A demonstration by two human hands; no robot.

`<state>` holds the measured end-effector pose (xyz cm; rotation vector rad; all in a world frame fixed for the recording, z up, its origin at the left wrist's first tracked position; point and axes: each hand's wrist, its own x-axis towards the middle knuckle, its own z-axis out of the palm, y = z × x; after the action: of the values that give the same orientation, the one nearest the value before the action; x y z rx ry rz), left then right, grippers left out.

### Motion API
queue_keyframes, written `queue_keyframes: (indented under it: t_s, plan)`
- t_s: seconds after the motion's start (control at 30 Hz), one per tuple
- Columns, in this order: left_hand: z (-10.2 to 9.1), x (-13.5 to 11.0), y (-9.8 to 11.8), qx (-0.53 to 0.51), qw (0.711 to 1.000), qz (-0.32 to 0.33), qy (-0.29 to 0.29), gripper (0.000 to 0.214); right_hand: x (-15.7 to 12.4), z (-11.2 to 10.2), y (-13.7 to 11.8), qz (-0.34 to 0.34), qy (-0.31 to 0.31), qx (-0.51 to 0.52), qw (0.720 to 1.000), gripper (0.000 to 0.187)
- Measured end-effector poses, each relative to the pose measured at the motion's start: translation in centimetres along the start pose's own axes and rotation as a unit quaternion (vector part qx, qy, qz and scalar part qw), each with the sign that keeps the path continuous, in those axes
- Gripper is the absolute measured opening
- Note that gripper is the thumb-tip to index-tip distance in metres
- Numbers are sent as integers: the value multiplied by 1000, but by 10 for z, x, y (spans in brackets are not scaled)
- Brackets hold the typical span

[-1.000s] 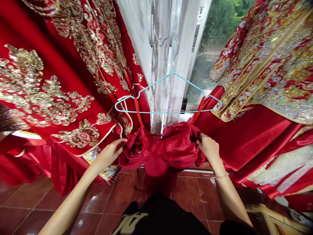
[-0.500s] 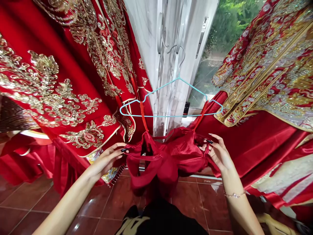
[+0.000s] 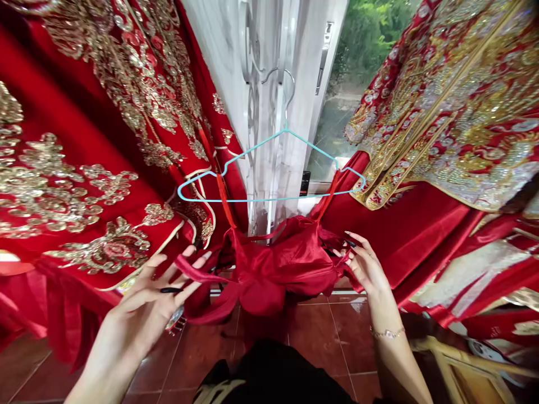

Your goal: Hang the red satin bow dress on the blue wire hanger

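Glossy red floor tiles (image 3: 311,342) lie below a white curtain (image 3: 269,112), with gold-embroidered red robes (image 3: 446,123) hanging on either side. A red satin garment (image 3: 273,269) hangs by its straps from a light-blue wire hanger (image 3: 269,199). The right hand (image 3: 366,266) pinches the garment's edge; the left hand (image 3: 143,297) is released, fingers spread, just beside a loose satin strap (image 3: 202,275).

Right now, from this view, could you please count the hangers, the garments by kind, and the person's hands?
Light-blue wire hanger: 1
Red satin garment: 1
Gold-embroidered red garments: 2
Left hand and right hand: 2
Total: 6
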<state>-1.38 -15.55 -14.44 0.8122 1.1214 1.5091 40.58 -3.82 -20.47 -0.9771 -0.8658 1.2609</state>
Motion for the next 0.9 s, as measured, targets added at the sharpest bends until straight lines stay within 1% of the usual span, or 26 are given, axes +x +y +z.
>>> queue_keyframes:
  t_s: [0.07, 0.1, 0.17, 0.2, 0.23, 0.27, 0.33, 0.37, 0.4, 0.43, 0.5, 0.53, 0.6, 0.63, 0.67, 0.7, 0.77, 0.83, 0.9]
  plan:
    - [0, 2, 6, -26, 999, 6, 20, 38, 2, -3, 7, 24, 4, 51, 998, 45]
    - [0, 3, 9, -34, 999, 2, 29, 38, 2, -5, 11, 34, 1, 61, 998, 45]
    - [0, 7, 13, -15, 1000, 2, 24, 37, 3, -7, 21, 53, -10, 29, 998, 46]
    - [0, 9, 14, 0, 1000, 7, 15, 36, 3, -7, 25, 57, -5, -15, 998, 49]
    - [-1, 11, 15, 18, 1000, 13, 3, 36, 3, -8, 28, 52, 16, -77, 996, 50]
    - [-3, 12, 15, 36, 999, 18, -7, 36, 4, -9, 30, 34, 50, -154, 986, 51]
    - [-7, 15, 16, 66, 998, 19, -12, 37, 7, -10, 28, -21, 124, -302, 945, 45]
    - [-10, 17, 15, 73, 997, 15, -7, 38, 9, -11, 25, -46, 141, -348, 926, 40]
    - [-13, 18, 15, 75, 997, 11, 0, 38, 10, -12, 22, -63, 140, -373, 915, 33]
    - [-15, 20, 15, 75, 997, 7, 7, 38, 12, -13, 19, -69, 124, -378, 915, 25]
    - [-19, 22, 13, 73, 997, 6, 17, 39, 14, -15, 13, -58, 65, -355, 931, 16]
    - [-21, 23, 12, 75, 997, 7, 20, 40, 14, -15, 11, -46, 32, -320, 946, 17]
    - [-20, 25, 12, 83, 996, 17, 31, 43, 14, -14, 9, -17, -27, -198, 980, 21]
    - [-18, 25, 13, 89, 995, 28, 36, 44, 13, -13, 8, -7, -49, -118, 992, 21]
    - [-16, 26, 15, 97, 994, 46, 38, 45, 13, -11, 7, -7, -60, -41, 997, 19]
    - [-13, 27, 17, 107, 991, 70, 39, 46, 13, -8, 5, -21, -59, 20, 998, 17]
    - [-7, 32, 26, 129, 980, 144, 40, 53, 13, -1, -3, -88, -44, 80, 992, 18]
    - [-3, 42, 37, 158, 957, 238, 43, 65, 16, 6, -18, -172, -40, 89, 980, 25]
    - [-3, 59, 50, 200, 921, 331, 38, 78, 23, 12, -37, -234, -47, 41, 970, 29]
